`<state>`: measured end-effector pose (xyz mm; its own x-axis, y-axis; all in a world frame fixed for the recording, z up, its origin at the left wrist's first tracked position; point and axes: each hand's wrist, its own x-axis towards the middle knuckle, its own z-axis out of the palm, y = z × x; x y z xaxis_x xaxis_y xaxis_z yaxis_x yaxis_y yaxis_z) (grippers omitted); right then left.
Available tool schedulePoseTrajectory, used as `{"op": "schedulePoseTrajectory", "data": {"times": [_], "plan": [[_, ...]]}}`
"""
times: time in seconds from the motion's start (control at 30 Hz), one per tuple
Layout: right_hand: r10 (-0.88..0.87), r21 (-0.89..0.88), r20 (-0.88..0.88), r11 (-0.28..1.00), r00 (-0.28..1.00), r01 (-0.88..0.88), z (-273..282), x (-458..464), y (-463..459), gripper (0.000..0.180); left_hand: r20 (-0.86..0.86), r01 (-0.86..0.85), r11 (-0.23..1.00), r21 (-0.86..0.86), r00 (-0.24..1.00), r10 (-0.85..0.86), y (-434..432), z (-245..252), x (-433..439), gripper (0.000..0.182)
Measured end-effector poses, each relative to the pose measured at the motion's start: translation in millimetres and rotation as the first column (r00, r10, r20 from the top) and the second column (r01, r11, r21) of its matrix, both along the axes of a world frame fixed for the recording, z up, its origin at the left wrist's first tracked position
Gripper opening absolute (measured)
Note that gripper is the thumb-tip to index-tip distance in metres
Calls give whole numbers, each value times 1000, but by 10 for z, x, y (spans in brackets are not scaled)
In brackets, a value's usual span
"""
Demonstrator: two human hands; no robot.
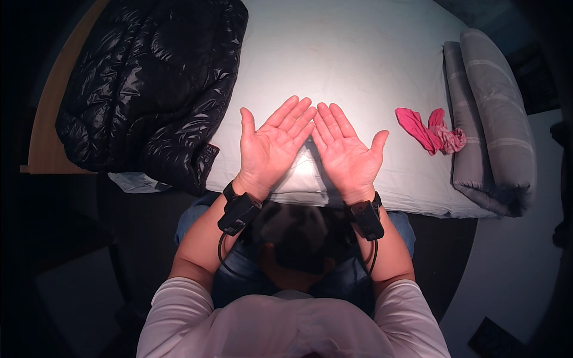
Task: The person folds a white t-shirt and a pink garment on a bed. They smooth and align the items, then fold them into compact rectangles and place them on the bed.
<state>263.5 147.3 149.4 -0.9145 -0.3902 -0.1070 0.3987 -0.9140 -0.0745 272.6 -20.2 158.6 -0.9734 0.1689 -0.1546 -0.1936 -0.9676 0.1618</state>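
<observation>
My left hand [273,150] is held palm up above the edge of a bed, holding nothing, with its fingers apart. Beside it my right hand [348,156] is also palm up and bare, its thumb pointing outward. The fingertips of both hands come close together in the middle; whether they touch I cannot tell. Beneath them lies a pale bed sheet [335,58]. Nearest my left hand is a black, shiny puffer jacket [152,85]. To the right of my right hand rests a crumpled bright pink cloth [418,129] with a patterned pink part.
A grey striped folded quilt [497,116] lies along the bed's right side. At the left, a wooden board [53,129] borders the bed. Black devices with cables are strapped to my left wrist [239,214] and right wrist [368,218]. The surroundings are dark.
</observation>
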Motion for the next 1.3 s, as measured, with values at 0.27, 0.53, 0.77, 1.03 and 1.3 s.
{"op": "schedulePoseTrajectory", "data": {"times": [0.27, 0.53, 0.77, 1.03, 1.3], "plan": [[-18, 73, 27, 997, 999, 16, -128, -29, 25, 72, 6, 41, 996, -79, 999, -41, -12, -47, -7, 74], [-51, 331, 16, 943, 999, 43, -318, -54, 65, 28, 42, 80, 912, -402, 997, -70, -73, -217, 31, 25], [-58, 409, 43, 912, 997, 35, -233, -47, 58, 16, 72, 79, 885, -458, 996, -51, -68, -226, 19, 24], [-53, 383, 68, 923, 996, 23, -215, -44, 64, 31, 108, 85, 886, -455, 993, -40, -52, -237, 22, 26], [-100, 314, 116, 948, 988, 59, -121, -20, 51, 81, 119, 123, 881, -457, 990, -77, -18, -170, 13, 46]]}}
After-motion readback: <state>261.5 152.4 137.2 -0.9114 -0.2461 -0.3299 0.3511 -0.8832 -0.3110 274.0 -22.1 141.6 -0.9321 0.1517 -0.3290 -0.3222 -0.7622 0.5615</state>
